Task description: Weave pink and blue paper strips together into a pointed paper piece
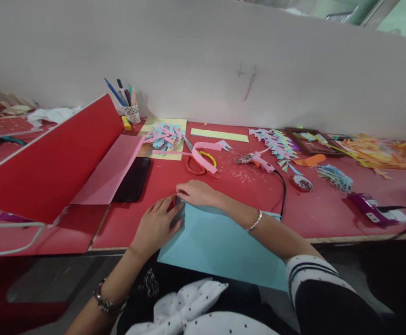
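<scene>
A light blue sheet of paper (224, 246) lies at the table's front edge and hangs a little over it. My left hand (159, 223) grips the sheet's far left corner, with the thumb and fingers closed round its edge. Right beside it, my right hand (196, 191) pinches the same corner from the far side, its forearm crossing over the paper. The corner itself is mostly hidden by the fingers. Just beyond my hands lie scissors (189, 145) with red and yellow handles, partly covered by a curled pink paper strip (203, 158).
A pink glue gun (259, 160) with a black cord lies right of the scissors. A black phone (133, 179), pink paper (108, 172) and a standing red board (66, 153) are on the left. Behind are a pen cup (132, 113) and cut strips (164, 136). A purple power box (372, 209) sits right.
</scene>
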{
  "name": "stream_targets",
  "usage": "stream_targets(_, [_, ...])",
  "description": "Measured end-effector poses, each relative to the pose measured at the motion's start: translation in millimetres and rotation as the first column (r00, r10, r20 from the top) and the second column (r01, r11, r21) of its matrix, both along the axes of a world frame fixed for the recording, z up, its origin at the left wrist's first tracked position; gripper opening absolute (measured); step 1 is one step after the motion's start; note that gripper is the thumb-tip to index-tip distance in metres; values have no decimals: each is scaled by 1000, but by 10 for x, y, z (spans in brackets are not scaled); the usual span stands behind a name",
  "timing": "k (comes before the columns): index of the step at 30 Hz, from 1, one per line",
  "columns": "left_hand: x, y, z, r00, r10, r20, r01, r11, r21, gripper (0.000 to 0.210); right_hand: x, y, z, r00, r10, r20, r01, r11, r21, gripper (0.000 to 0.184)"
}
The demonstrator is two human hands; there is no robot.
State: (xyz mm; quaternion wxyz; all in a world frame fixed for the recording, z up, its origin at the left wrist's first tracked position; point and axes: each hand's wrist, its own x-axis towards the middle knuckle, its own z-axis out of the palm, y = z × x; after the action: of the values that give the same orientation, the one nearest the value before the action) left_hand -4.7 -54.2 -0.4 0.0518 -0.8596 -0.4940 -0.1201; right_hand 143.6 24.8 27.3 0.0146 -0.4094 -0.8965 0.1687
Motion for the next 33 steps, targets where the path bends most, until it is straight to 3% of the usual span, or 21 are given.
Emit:
stream_targets(6, [3, -5, -19, 999, 17, 33, -18, 999, 35, 30, 38, 31, 75, 998, 38, -45, -41, 996, -79, 18])
stream_targets(20, [-13, -18, -54, 997, 8, 78, -16, 996, 92, 31, -31, 35, 54, 989, 83, 125, -97, 989, 111, 20])
stream_targets(33, [12, -7, -17, 999, 22, 39, -24, 998, 52, 29, 29, 125, -123, 978, 111, -177, -116, 993, -18, 9])
